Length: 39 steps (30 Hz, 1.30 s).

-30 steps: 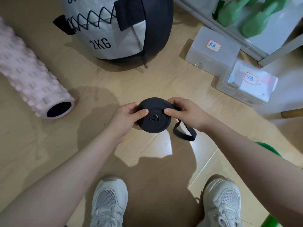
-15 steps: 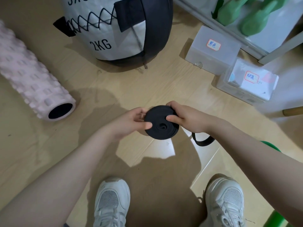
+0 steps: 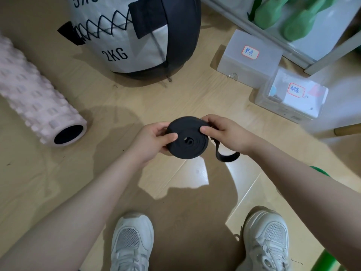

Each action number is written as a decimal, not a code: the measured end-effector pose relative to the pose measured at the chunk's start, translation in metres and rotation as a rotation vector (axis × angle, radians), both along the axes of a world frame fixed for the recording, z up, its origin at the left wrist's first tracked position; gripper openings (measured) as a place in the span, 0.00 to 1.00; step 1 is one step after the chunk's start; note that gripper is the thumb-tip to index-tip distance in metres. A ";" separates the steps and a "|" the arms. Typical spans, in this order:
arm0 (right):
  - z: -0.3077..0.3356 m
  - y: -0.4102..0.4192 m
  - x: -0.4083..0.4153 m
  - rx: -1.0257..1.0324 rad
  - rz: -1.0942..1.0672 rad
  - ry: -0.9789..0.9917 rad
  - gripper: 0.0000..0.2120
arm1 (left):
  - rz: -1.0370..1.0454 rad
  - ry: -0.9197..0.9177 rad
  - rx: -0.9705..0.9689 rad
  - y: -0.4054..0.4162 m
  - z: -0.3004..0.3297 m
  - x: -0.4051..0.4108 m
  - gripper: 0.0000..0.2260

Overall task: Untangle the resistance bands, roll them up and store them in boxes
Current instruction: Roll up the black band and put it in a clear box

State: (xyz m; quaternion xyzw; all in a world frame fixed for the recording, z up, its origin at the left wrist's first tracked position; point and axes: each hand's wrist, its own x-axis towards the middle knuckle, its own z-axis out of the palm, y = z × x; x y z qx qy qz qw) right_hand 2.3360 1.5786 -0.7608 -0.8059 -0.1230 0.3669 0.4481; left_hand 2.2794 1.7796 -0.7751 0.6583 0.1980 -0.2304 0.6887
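A black resistance band (image 3: 187,139) is wound into a flat coil and held above the floor between both hands. My left hand (image 3: 154,139) pinches the coil's left edge, thumb on its face. My right hand (image 3: 224,133) grips the right edge with the thumb on top, and a short loose loop of the band (image 3: 226,156) hangs below that hand. Two translucent lidded boxes stand on the floor at the upper right: the nearer-to-centre box (image 3: 250,57) bears a red-edged label, and the box beside it (image 3: 293,96) bears another label.
A grey and black 2KG medicine ball (image 3: 136,36) sits at the top centre. A pink foam roller (image 3: 37,98) lies at the left. Green dumbbells (image 3: 293,14) rest on a white shelf at the top right. My white shoes (image 3: 130,243) stand below.
The coil and both hands have risen slightly in view after dipping. The loose tail has grown shorter and now hangs close under my right hand.
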 end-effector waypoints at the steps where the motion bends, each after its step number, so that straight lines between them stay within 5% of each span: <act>1: -0.002 -0.001 -0.003 0.014 -0.013 0.015 0.05 | 0.067 0.009 -0.011 0.000 0.001 0.001 0.10; 7: -0.013 0.013 -0.018 0.173 -0.239 0.041 0.11 | 0.255 0.086 -0.076 -0.007 -0.004 0.002 0.08; 11: -0.015 0.018 -0.018 0.090 -0.223 -0.048 0.18 | 0.302 0.163 -0.152 -0.013 -0.009 -0.007 0.07; 14: -0.012 0.011 -0.015 0.064 -0.135 -0.066 0.18 | 0.138 0.210 -0.194 -0.006 -0.007 -0.008 0.07; 21: -0.003 -0.012 -0.010 -0.144 0.227 -0.098 0.17 | -0.369 0.161 0.090 -0.012 0.016 0.018 0.07; 28: 0.000 -0.010 -0.006 -0.162 0.327 -0.162 0.17 | -0.422 0.064 0.187 -0.031 0.022 0.031 0.04; 39: 0.002 -0.014 -0.007 0.097 0.128 -0.072 0.12 | -0.469 -0.032 0.309 -0.017 0.016 0.019 0.04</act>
